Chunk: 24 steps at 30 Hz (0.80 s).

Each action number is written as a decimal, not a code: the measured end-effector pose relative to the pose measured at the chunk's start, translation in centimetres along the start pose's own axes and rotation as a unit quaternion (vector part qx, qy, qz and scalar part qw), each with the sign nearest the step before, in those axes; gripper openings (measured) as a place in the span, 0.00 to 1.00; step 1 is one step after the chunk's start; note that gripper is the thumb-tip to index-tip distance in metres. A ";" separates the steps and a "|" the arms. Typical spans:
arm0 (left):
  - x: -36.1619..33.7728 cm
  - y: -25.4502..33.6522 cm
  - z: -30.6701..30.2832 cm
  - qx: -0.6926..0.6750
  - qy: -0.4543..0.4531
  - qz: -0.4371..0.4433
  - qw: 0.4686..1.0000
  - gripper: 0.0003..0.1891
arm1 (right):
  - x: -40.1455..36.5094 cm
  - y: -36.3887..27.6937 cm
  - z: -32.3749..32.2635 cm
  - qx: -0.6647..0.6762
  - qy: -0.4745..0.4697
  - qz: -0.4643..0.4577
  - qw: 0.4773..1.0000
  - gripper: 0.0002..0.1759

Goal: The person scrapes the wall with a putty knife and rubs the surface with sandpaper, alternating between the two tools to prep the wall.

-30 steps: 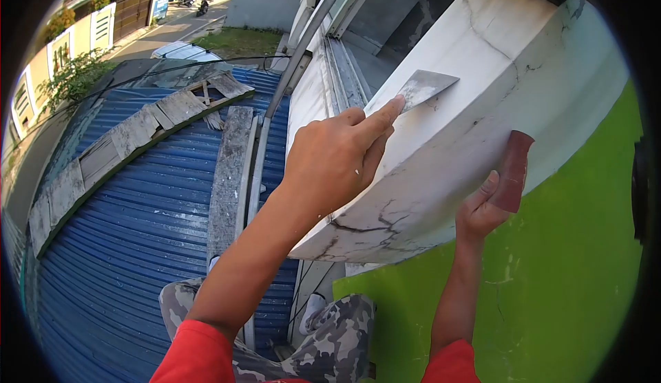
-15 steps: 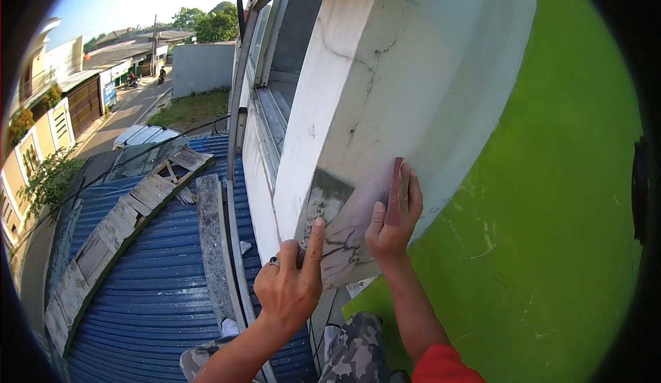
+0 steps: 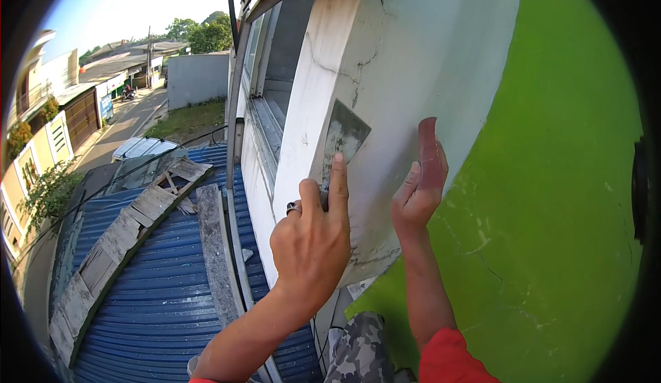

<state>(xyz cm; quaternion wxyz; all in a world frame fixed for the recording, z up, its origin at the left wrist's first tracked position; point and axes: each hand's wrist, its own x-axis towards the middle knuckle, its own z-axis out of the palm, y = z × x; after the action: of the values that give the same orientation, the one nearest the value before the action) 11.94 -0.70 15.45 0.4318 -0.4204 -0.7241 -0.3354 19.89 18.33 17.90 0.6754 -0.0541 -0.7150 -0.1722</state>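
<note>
Left hand (image 3: 311, 238) closed round scraper (image 3: 346, 135), index finger extended along blade; blade over white wall (image 3: 385, 101), near its left edge, contact unclear. Right hand (image 3: 418, 194) partly open, thumb raised, grasping reddish sandpaper (image 3: 430, 156), right of scraper, near green wall (image 3: 551, 211).

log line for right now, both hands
left hand: holds putty knife, index finger on blade | right hand: holds red sandpaper | cracked white wall: behind blade
</note>
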 end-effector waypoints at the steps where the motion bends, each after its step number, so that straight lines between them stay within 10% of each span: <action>1: 1.9 -0.1 -0.8 0.003 0.021 -0.006 1.000 0.35 | 1.6 0.4 0.5 -0.028 0.011 -0.002 1.000 0.22; 10: -2.6 -0.3 0.7 -0.022 -0.055 -0.036 0.998 0.37 | 9.5 0.4 3.7 0.009 0.026 -0.082 0.996 0.22; 17: 6.6 -1.3 -2.4 -0.029 0.053 -0.021 0.998 0.35 | 9.2 1.6 4.1 0.011 0.024 -0.114 0.993 0.22; 21: 0.6 -1.5 0.3 -0.018 -0.013 0.005 1.000 0.39 | 16.1 2.5 4.0 0.086 0.033 -0.036 0.995 0.22; 24: -4.0 -2.0 1.7 -0.045 -0.017 0.012 0.999 0.41 | 14.2 0.7 5.0 0.051 0.030 -0.149 0.987 0.22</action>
<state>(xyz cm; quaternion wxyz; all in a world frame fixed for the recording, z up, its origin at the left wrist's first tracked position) 10.61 -1.38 10.87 0.4040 -0.4537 -0.7106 -0.3549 14.25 18.41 31.87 0.6655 0.0929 -0.7021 -0.2359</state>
